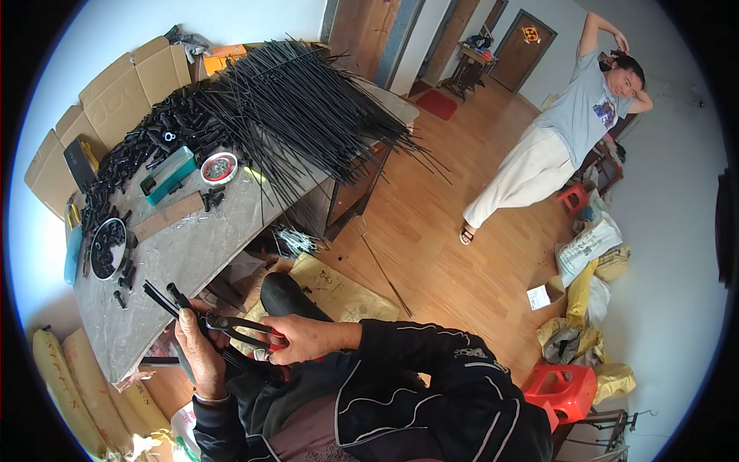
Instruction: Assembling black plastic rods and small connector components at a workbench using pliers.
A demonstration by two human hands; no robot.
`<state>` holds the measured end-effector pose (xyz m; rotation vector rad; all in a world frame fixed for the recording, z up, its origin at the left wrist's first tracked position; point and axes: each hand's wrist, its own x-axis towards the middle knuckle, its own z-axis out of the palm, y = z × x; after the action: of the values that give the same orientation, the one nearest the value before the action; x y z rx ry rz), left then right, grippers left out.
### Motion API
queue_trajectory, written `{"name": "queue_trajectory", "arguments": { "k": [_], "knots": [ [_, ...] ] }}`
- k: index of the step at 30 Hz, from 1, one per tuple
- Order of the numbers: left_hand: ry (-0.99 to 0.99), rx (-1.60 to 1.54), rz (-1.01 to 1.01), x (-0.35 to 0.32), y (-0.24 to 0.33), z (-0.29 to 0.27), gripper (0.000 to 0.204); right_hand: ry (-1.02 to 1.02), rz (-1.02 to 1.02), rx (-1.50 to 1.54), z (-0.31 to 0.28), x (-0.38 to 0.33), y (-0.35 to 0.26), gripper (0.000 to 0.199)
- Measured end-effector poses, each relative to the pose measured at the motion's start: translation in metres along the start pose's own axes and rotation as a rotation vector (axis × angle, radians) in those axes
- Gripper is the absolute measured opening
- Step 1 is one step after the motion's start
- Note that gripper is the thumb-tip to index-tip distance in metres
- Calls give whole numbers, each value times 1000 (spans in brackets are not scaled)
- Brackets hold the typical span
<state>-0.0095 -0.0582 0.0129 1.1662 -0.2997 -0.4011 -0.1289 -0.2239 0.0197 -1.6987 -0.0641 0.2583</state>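
Note:
My left hand [202, 358] is closed around a few thin black rods [158, 297] and a short black tube-like piece, which stick up past the thumb over the table's near edge. My right hand [306, 339] grips a pair of pliers [245, 327] with red handles. The pliers' jaws point left, close against my left fingers; whether they bite on a rod is hidden. On the grey table [185, 242] lie a big bundle of long black rods [308, 115], a heap of small black parts [165, 123] and a bowl of black pieces [109, 248].
A teal tray [171, 175], a red-and-white dish of small metal bits [219, 168] and a flat brown bar [168, 216] share the table. Sacks [69, 393] stand at lower left. Another person [566, 135] stands at upper right. A red stool [560, 391] is at lower right.

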Motion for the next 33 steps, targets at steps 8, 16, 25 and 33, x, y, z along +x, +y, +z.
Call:
{"name": "queue_trajectory", "arguments": {
  "k": [8, 16, 25, 33],
  "knots": [
    [3, -2, -2, -1, 3, -1, 39, -3, -8, -3, 2, 5, 8, 33],
    [8, -21, -9, -1, 0, 0, 39, -8, 34, 82, 4, 6, 17, 63],
    [26, -1, 10, -1, 0, 1, 40, -23, 0, 40, 2, 1, 2, 31],
    [23, 21, 8, -1, 1, -2, 41, -24, -22, 33, 3, 3, -1, 32]
  ]
}}
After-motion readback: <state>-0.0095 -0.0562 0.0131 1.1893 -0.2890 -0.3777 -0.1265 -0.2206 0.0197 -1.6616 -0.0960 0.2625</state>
